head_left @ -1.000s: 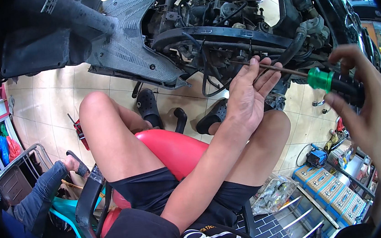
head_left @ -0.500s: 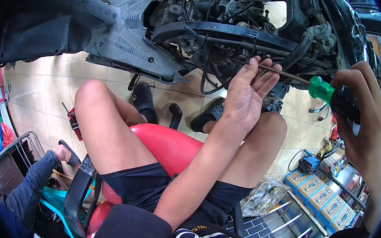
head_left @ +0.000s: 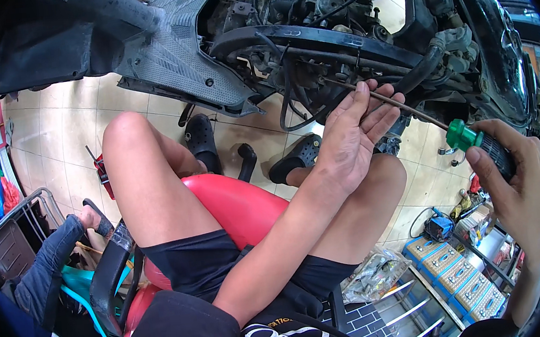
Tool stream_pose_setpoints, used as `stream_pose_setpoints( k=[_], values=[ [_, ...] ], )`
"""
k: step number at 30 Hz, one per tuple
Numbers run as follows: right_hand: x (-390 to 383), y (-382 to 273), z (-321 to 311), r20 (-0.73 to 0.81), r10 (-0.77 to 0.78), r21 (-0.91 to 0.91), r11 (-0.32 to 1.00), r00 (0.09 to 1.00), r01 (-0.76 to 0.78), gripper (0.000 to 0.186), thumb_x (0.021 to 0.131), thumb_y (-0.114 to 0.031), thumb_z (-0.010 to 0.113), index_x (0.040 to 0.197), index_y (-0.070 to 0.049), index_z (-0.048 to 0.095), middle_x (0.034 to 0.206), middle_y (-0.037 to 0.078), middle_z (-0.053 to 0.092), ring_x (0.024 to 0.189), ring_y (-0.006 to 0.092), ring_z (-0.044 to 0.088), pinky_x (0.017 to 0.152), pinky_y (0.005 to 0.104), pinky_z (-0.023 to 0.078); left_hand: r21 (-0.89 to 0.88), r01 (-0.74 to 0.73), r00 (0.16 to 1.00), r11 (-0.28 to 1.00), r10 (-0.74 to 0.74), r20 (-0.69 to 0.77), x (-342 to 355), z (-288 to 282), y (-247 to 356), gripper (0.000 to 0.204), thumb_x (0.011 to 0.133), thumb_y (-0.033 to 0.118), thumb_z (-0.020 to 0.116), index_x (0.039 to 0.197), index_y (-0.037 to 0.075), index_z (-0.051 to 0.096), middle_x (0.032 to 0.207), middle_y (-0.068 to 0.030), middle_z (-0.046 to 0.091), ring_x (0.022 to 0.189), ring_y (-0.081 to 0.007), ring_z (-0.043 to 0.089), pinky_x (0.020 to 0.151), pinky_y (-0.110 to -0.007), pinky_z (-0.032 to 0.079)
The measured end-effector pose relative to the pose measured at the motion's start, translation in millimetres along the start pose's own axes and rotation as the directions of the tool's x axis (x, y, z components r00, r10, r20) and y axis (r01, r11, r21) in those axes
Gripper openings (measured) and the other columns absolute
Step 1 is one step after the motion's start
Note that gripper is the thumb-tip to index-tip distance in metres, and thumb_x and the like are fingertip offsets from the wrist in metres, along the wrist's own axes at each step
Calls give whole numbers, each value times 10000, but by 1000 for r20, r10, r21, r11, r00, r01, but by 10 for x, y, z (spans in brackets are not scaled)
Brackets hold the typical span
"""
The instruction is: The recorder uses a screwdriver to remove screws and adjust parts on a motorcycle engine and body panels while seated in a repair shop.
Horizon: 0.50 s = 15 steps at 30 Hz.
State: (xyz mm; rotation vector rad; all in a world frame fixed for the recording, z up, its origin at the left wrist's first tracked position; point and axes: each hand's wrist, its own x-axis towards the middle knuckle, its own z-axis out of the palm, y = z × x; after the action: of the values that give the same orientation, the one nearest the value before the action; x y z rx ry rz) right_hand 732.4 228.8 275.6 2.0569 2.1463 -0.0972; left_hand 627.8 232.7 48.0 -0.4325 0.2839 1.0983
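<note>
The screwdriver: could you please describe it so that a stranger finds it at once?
Start at the stripped dark scooter across the top. Below its right part, the screwdriver slants between the left hand, at its thin shaft, and the right hand, at its handle. Unlike the black hose beside it, it has a shiny green collar.

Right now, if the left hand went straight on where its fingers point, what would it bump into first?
Past the screwdriver shaft it holds, the left hand would probably meet the thick black tube first, though depth is hard to judge here.
</note>
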Motion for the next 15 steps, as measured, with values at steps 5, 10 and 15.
stream_pose_setpoints(
  k=[5,10,15],
  values=[
    [18,47,-8,45,105,85,990,993,-109,355,849,-273,791,1088,-33,684,973,91,629,850,173,550,737,300,445,-6,-9,1000,1000,9,-2,4,19,-27,218,1036,206,514,1099,8,579,1132,-155,666,1129,-283,657,954,-342,595],
    [49,88,14,65,110,60,992,992,-114,353,860,-270,783,1089,-23,679,987,92,617,853,165,556,749,294,450,10,-23,1000,1000,23,2,20,-8,-33,220,1046,204,489,1111,9,566,1132,-159,665,1113,-277,665,945,-343,600],
    [86,147,22,80,126,136,981,989,-136,356,862,-271,781,1079,-10,675,986,98,607,874,162,573,769,284,457,34,-28,1000,999,28,-1,35,-13,-39,223,1052,202,475,1122,6,556,1129,-159,665,1099,-271,672,940,-338,602]
  ],
)
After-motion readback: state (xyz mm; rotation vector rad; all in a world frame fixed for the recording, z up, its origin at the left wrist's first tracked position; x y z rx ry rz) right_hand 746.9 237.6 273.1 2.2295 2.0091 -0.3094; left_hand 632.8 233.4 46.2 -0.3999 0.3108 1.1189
